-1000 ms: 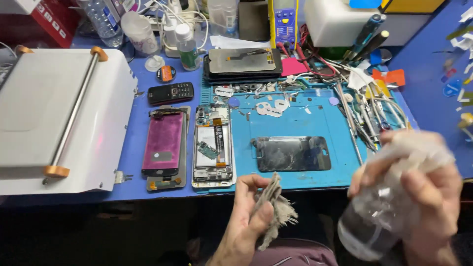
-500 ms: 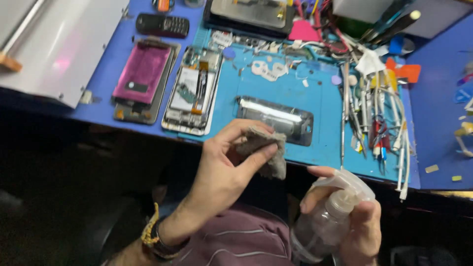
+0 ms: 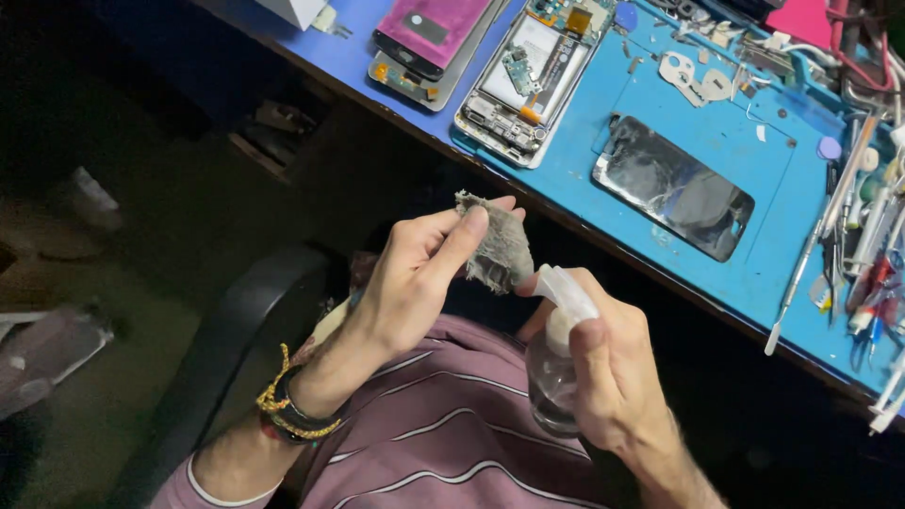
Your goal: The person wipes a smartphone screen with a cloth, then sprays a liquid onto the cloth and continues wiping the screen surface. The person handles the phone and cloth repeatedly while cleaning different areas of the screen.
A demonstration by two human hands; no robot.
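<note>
Left hand (image 3: 415,283) grip pinched on frayed grey cloth (image 3: 495,247). Right hand (image 3: 613,372) grip clamped round clear spray bottle (image 3: 554,363), long axis tilted, nozzle pointing at cloth, below table's (image 3: 716,151) near edge.

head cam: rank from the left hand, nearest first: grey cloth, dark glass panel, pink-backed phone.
From the left hand:
1. grey cloth, pinched in its fingers.
2. pink-backed phone, up on the blue bench, above the hand.
3. dark glass panel, on the blue mat to the right.
2 and 3 are fairly close.

A blue workbench (image 3: 396,90) carries a blue mat (image 3: 745,151), 2 opened phones (image 3: 528,75) and hand tools (image 3: 848,236).
</note>
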